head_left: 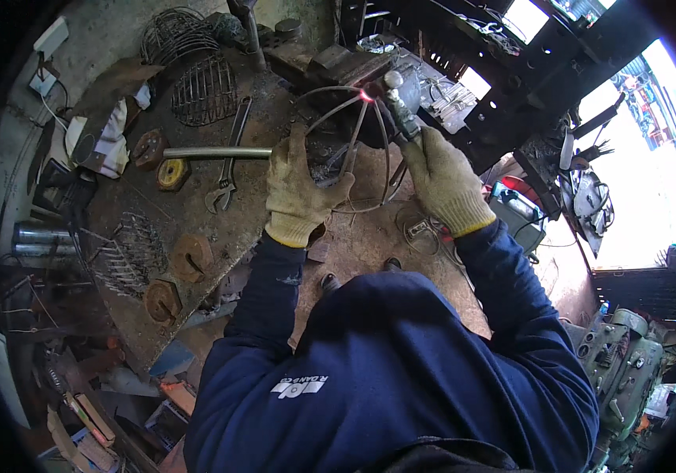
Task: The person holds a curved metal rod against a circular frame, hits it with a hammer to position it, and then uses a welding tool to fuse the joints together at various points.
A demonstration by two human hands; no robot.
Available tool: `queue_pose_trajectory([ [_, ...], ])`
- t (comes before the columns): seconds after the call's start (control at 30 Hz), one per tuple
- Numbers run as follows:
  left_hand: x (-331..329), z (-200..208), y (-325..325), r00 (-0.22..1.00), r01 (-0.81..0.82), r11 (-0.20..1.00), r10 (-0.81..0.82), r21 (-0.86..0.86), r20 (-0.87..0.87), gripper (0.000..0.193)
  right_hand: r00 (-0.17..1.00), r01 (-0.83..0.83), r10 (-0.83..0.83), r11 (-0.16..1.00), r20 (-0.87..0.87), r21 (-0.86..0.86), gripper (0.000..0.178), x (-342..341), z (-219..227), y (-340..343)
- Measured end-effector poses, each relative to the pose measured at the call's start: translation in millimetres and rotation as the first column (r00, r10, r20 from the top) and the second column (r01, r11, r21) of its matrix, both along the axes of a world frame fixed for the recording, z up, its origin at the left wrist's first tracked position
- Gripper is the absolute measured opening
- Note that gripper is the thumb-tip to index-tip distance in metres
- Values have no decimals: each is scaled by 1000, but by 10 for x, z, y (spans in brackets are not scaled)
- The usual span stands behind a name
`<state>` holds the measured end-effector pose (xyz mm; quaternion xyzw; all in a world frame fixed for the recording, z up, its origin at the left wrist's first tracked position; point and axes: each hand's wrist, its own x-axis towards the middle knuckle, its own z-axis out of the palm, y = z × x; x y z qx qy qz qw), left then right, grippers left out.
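Observation:
My left hand [302, 189], in a pale work glove, is spread with the thumb apart from the fingers. Its thumb reaches a rod of a round cage of bent metal rods [387, 162]. A metal pipe [219, 153] runs up to the left glove from the left; whether they touch is unclear. My gloved right hand [450, 180] is closed around a hammer [398, 102] with a rounded metal head, held beside the cage's upper end. There, where the rods come together, a spot [366, 95] glows pinkish red. The right glove hides most of the hammer's handle.
On the dark workbench [129, 205] lie an adjustable wrench [227, 185], a yellow-faced hexagonal piece [171, 174], rusty slotted blocks [190, 258] and a wire basket [204, 91]. Dark metal framework [511, 87] stands at far right. A greenish machine [621, 363] is at lower right.

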<state>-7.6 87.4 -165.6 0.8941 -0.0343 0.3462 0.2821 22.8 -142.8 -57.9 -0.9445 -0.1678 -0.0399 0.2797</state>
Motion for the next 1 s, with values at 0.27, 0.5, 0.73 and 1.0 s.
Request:
queue_pose_trajectory([
  [0.27,11,-40,28,1000,18,1000,-19,-9,-18,113,999,-1,-1,1000,53,21,35,-6,73,17],
  [0.5,15,-16,28,1000,27,1000,-27,2,-4,113,997,32,-35,998,71,47,36,-50,90,34],
  [0.73,23,-44,35,999,18,1000,-18,20,30,111,994,-33,20,993,112,114,36,-23,74,11],
  [1.0,13,-34,55,1000,25,1000,-25,7,-11,113,991,-19,-6,983,135,182,33,-52,61,27],
])
